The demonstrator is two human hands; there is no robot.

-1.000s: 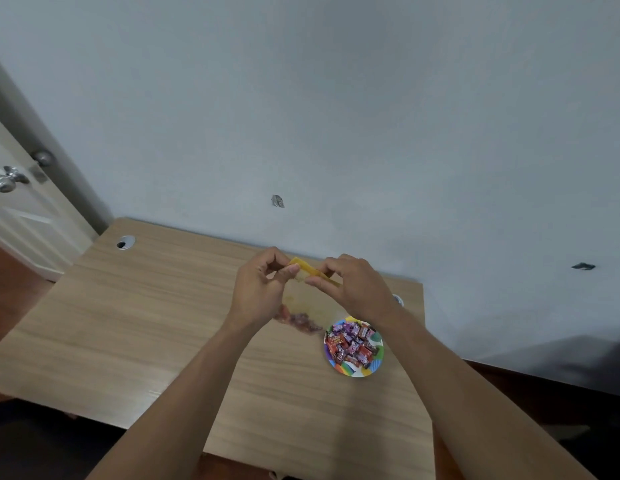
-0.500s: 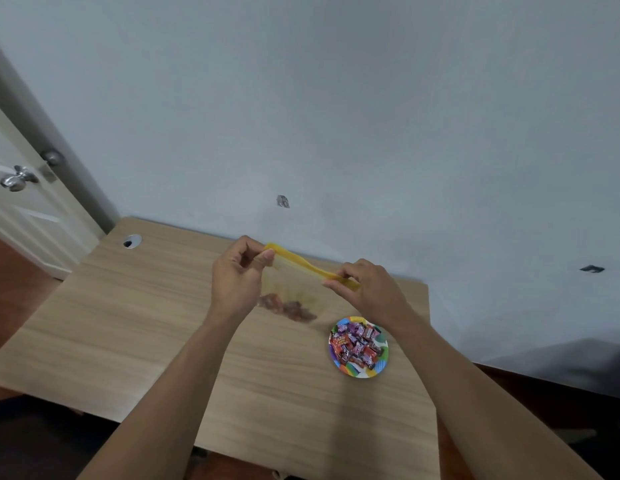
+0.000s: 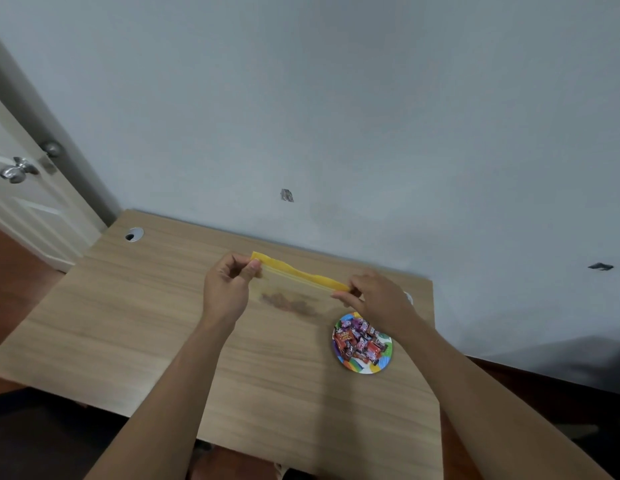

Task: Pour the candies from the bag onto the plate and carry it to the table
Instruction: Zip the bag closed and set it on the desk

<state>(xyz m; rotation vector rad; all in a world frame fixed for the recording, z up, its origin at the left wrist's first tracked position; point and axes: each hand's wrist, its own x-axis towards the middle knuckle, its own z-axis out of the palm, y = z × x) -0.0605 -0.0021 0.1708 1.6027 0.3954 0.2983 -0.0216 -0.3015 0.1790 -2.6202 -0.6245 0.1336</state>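
While the candies [image 3: 361,342] are already sitting heaped on the plate [image 3: 365,367] at the desk's [image 3: 128,323] right side, the left hand [image 3: 225,292] and right hand [image 3: 377,301] are each pinching an end of the bag's [image 3: 294,289] yellow strip, holding it above the desk; carrying looks undone.

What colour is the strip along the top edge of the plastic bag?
Yellow. The head view shows the strip stretched between both hands, above the clear bag.

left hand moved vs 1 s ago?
Yes. The left hand has slid left along the desk, away from the plate, stretching the bag's yellow strip out against the right hand.
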